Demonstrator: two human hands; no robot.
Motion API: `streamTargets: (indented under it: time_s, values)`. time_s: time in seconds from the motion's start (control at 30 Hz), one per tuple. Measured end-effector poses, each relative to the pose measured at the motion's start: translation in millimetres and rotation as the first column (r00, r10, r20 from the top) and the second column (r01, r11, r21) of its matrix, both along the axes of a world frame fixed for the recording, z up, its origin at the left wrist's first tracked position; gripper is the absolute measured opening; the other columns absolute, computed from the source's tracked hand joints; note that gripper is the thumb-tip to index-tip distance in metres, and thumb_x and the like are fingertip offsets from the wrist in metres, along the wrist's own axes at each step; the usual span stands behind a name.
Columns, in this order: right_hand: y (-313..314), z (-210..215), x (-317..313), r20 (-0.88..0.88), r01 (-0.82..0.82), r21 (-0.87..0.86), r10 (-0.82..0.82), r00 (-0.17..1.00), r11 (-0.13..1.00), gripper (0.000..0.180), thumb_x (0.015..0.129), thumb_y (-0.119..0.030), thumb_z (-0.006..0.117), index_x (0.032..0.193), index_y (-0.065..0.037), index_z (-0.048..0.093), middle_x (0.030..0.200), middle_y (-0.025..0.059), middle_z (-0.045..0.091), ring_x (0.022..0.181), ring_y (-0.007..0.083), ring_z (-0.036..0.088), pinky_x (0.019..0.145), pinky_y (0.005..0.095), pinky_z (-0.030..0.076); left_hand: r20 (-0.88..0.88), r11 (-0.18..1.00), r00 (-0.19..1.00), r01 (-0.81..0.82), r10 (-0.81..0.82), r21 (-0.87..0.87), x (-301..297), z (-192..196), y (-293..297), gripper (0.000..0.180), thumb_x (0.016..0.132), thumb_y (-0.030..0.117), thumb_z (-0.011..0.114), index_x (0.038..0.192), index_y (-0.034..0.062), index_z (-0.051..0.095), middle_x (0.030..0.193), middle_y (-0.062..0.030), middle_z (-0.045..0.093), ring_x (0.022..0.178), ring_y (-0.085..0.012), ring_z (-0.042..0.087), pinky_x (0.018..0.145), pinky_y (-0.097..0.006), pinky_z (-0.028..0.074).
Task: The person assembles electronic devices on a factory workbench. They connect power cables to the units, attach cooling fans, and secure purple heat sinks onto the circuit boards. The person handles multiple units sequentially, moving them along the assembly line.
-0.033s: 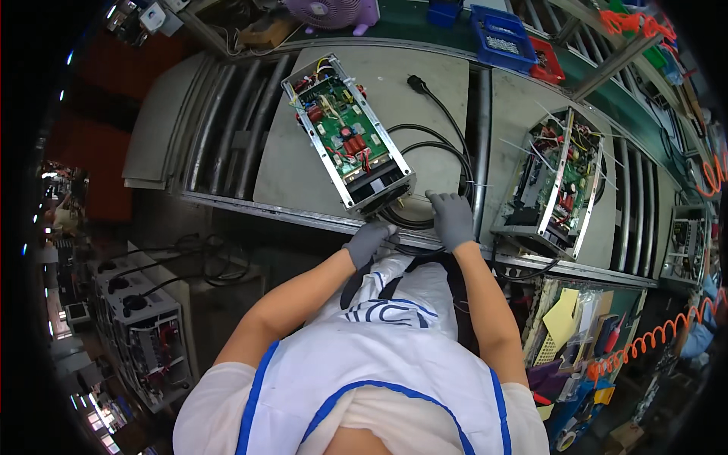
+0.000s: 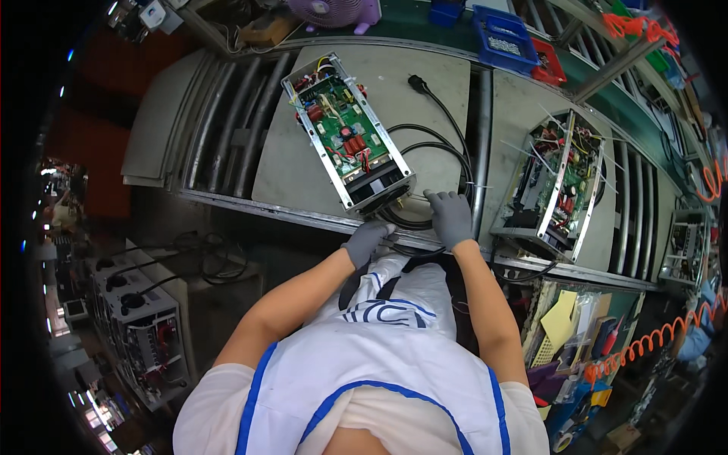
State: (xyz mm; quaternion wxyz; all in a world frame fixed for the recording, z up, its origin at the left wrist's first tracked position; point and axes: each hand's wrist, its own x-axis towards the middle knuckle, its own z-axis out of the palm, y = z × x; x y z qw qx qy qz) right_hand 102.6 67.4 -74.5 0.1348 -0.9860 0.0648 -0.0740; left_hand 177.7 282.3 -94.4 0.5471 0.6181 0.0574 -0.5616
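Observation:
An open metal-framed electronic unit [image 2: 350, 135] with a green circuit board lies aslant on a pale board, its black fan end toward me. A black power cord [image 2: 432, 145] is looped beside and below it, its plug [image 2: 417, 83] lying farther back. My left hand [image 2: 367, 243], in a grey glove, is closed on the cord at the bench's front edge, below the fan end. Beside the loops on the right, my grey-gloved right hand [image 2: 453, 218] has bent fingers drawn together. A thin pale strip shows near its fingertips, but what they grip is unclear.
A second open unit [image 2: 553, 182] with pale ties stands on the right. Metal rollers [image 2: 241, 129] flank the board. At the back are a purple fan [image 2: 334, 11], blue bins [image 2: 503, 42] of small parts and a red bin [image 2: 547, 62]. Orange coiled hose [image 2: 656, 334] hangs at right.

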Motion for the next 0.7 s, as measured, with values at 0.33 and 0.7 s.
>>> streamTargets:
  time_s: [0.33,0.7]
  values:
    - [-28.6,-20.7,11.4,-0.15,-0.196,0.149,0.218,0.964,0.969,0.032,0.08,-0.005,0.053,0.11,-0.007,0.062,0.099,0.019,0.063,0.094,0.0366,0.057,0.084,0.0448,0.045,-0.018,0.875,0.968,-0.236,0.252,-0.422,-23.2,-52.4,-19.3,0.026,0.091,0.02,0.053,0.113,0.0086,0.061,0.111,-0.0098,0.064,0.106,-0.0171,0.057,0.096,-0.032,0.043]
    - [-34.3,-45.1,17.2,-0.034,-0.289,0.132,0.295,0.955,0.948,0.033,0.085,-0.01,0.053,0.115,-0.001,0.062,0.093,0.0244,0.06,0.084,0.0391,0.057,0.073,0.0442,0.046,0.231,0.748,0.723,-0.663,0.651,-0.034,-7.1,-49.6,-76.5,0.025,0.076,0.009,0.058,0.099,0.0104,0.065,0.068,-0.0062,0.057,0.055,-0.0165,0.051,0.044,-0.032,0.038]
